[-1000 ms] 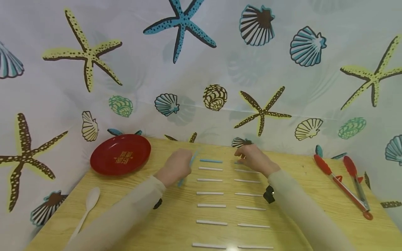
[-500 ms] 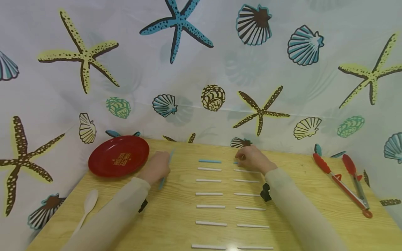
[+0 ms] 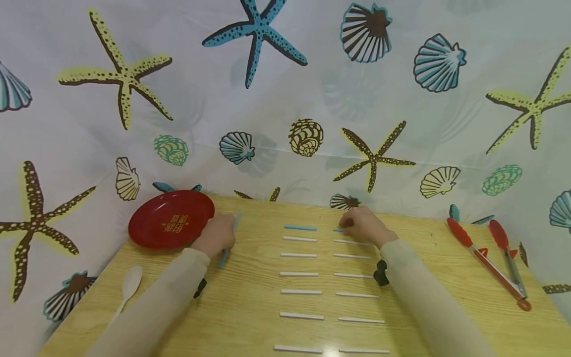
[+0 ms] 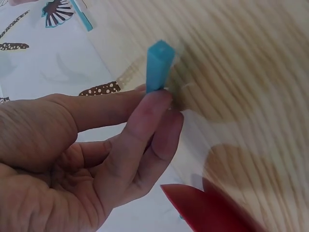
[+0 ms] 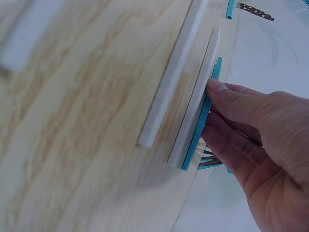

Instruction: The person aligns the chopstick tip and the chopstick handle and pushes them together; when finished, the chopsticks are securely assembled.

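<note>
In the head view my left hand point(image 3: 217, 234) is over the table beside the red plate's right edge. It pinches a blue stick point(image 4: 159, 67) between thumb and fingers, and the stick's squared end points at the left wrist camera. At the back right, my right hand point(image 3: 363, 225) pinches a thin blue stick point(image 5: 197, 140) lying alongside a white stick point(image 5: 193, 113). Part of that blue stick is hidden behind the thumb. Left of it another blue stick point(image 3: 301, 228) heads a column of white sticks point(image 3: 299, 255); a second white column point(image 3: 357, 295) runs down the right.
The red oval plate point(image 3: 147, 223) with gold characters stands at the table's back left. A white spoon point(image 3: 131, 285) lies near the left edge. Red-tipped tongs point(image 3: 492, 270) lie spread on the right. A shell-patterned curtain point(image 3: 276, 173) hangs behind the wooden table point(image 3: 250, 312).
My left hand has carried its blue stick leftward, from beside the left column to near the red plate. The right hand has stayed almost in place at its blue stick.
</note>
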Motion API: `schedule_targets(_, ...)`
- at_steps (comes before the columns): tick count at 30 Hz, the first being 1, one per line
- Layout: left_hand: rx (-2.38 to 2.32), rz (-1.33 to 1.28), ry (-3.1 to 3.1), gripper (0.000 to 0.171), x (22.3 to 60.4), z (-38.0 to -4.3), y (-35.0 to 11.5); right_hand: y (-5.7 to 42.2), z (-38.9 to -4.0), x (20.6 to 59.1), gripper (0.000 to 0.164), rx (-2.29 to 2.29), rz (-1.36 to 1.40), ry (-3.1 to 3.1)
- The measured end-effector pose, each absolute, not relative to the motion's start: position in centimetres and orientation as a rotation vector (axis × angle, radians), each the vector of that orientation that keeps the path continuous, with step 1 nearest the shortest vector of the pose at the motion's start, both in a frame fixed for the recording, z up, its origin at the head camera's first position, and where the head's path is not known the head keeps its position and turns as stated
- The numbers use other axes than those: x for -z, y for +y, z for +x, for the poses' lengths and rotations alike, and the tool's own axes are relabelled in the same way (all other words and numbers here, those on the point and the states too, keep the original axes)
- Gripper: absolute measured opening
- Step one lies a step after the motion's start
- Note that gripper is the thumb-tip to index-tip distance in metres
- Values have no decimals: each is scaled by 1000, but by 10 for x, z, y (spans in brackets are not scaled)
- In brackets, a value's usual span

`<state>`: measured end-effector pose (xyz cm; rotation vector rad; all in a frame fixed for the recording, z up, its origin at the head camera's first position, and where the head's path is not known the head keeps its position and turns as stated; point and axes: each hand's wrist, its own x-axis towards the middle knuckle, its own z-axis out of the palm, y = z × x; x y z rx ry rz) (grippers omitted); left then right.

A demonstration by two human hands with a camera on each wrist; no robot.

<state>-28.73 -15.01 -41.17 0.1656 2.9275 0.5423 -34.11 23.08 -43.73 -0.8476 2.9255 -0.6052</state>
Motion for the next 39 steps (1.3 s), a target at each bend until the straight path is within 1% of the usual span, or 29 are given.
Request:
schedule_targets(3,-548,152,2921,7,412,-289,-153,232,-342,438,12,612,-859,2930)
schedule_targets(9,-571,152,2898,12,411,-290,-158,236,-343,439,8,619,-864,2936)
schedule_targets(24,-572,168,2908,14,411,-288,-159,235,-343,440,3,603,-849,2943)
schedule_targets(28,-512,275,2992,13,405,-284,-152,235,-343,441,4,608,-826,2939)
schedule_targets(33,-395,484,3123,7,386,-282,-128,235,-342,441,4,592,-822,2949)
schedule_targets(36,-389,566,3139,11,380,-284,-109,234,-341,441,4,570,-825,2950)
schedule_targets(39,-408,617,3103,15,382,-293,-90,233,-340,441,5,554,-824,2946)
